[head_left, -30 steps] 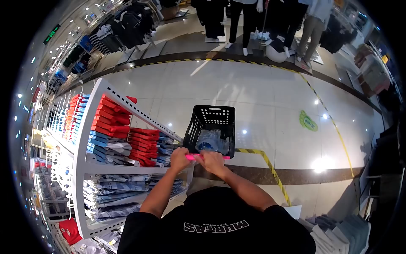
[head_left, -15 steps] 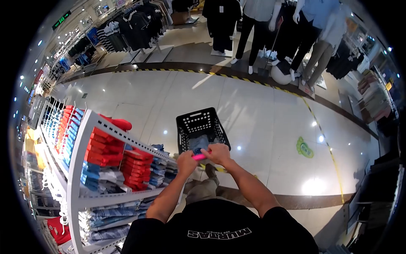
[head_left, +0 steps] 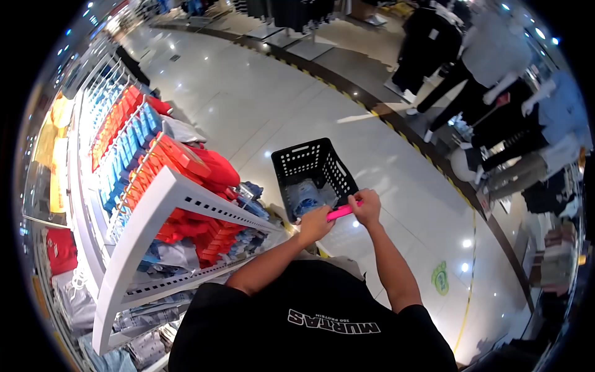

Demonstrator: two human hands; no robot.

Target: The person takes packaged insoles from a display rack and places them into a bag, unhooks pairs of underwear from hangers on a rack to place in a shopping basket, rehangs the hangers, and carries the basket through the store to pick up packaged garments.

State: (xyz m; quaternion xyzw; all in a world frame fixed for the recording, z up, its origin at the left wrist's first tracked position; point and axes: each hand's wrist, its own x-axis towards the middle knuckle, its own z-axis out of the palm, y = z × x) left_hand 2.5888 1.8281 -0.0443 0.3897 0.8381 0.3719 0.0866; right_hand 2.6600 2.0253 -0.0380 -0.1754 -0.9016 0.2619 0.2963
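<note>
In the head view my left hand and my right hand are wrapped around a bright pink handle, one hand at each end. The handle is at the near side of a black plastic shopping basket with square holes in its walls. Inside the basket lies a bluish-grey bundle, which looks like folded clothing. My hands partly cover the basket's near rim. Whether the basket rests on the floor or on wheels cannot be seen.
Close on the left stands a white clothes rack with red garments and folded clothes. A pale tiled floor stretches ahead. Yellow-black tape edges the aisle. Mannequins stand at the right, and a green footprint sticker marks the floor.
My view has turned left, so the mannequins have shifted right and the rack fills more of the left. Basket and hands sit farther right in view, both hands still on the handle.
</note>
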